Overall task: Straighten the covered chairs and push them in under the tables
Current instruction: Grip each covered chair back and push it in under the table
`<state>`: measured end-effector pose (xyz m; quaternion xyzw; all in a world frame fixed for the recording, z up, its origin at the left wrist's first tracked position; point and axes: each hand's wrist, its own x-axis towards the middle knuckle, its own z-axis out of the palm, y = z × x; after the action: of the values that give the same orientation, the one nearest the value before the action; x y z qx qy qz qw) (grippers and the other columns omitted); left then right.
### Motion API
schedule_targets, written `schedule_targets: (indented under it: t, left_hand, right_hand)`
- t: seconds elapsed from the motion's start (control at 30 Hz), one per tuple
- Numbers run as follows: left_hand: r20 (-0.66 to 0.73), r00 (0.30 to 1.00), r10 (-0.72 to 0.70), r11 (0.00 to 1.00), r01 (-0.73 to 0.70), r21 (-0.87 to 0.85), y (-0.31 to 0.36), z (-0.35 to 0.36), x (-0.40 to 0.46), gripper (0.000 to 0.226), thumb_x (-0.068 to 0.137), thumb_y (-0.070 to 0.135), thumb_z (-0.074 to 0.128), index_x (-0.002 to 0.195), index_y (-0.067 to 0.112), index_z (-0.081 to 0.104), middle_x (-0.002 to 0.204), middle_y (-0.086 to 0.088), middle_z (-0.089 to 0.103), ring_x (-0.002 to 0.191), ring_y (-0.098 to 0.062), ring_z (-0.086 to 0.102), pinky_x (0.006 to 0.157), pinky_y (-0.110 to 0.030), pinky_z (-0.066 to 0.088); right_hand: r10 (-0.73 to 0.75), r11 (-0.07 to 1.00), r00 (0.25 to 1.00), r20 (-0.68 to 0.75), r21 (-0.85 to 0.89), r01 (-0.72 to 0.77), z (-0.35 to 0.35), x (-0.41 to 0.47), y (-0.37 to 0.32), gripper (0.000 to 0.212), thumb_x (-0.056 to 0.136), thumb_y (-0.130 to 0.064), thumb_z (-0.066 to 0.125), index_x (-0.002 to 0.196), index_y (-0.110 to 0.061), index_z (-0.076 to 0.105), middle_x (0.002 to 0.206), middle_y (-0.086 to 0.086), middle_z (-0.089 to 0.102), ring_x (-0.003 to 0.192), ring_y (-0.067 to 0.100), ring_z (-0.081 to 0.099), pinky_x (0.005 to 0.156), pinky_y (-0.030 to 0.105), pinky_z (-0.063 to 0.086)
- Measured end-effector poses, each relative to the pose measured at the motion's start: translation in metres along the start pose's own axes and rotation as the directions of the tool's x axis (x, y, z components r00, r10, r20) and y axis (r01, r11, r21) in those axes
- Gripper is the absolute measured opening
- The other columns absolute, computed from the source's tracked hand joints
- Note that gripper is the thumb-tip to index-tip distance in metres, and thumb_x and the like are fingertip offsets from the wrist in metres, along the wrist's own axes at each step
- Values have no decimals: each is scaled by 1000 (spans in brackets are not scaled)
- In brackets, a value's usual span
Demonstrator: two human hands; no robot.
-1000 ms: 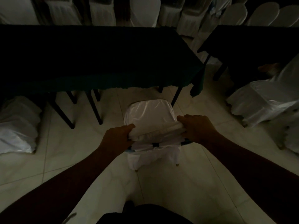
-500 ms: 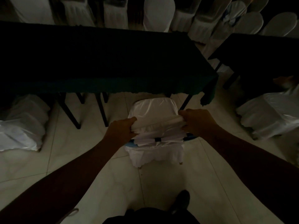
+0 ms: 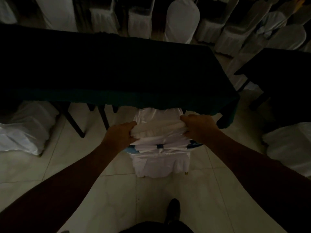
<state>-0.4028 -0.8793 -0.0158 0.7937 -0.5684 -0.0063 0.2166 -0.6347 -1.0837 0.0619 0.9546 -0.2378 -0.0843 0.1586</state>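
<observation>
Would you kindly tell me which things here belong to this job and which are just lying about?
Job: white satin-covered chair; dark green-clothed table; left hand; right hand.
About: crumpled white cloth heap; second dark table; person's black shoe.

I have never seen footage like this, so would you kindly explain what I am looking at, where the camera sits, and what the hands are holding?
There is no machine here: a person wears a wide-angle camera on the head, looking forward and down, so you see their own two bare arms. The left hand and right hand each grip a side of the backrest top of a white-covered chair. Its seat front sits just under the edge of a table with a dark cloth. Nothing can be made out on the tabletop in this dim light. More covered chairs stand beyond, and a shoe shows on the tiled floor.
</observation>
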Motion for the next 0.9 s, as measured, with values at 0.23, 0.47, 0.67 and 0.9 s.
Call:
schedule_targets:
  t: [0.23,0.47,0.67,0.9]
  left_hand:
    - [4,993,-116,983,114,145,26,25,59,46,71,56,74,104,28,59,76,1,68,63,-17,62,55,-22,39]
    - [20,970,-241,939,228,256,45,40,112,50,74,62,67,111,30,56,84,2,68,67,-14,59,58,-23,40]
    - [58,959,-277,931,253,263,46,44,149,54,78,58,67,122,28,55,99,0,69,84,-16,64,72,-29,48]
    - [126,958,-259,927,210,310,21,33,195,53,80,59,65,121,28,51,99,-1,67,86,-20,65,74,-34,53]
  right_hand:
    - [-81,983,995,-58,159,89,23,42,71,53,81,-49,64,127,-29,46,108,3,63,91,26,61,70,32,41]
    - [-160,975,978,-136,135,178,41,86,124,50,76,-47,68,118,-28,48,98,3,64,87,27,62,67,34,44]
    - [-156,976,974,-167,129,178,51,121,145,54,74,-47,72,119,-28,50,101,4,65,90,27,63,71,36,48]
    - [-116,975,980,-161,172,144,57,157,150,56,67,-48,77,114,-25,55,100,7,66,91,31,62,71,41,50]
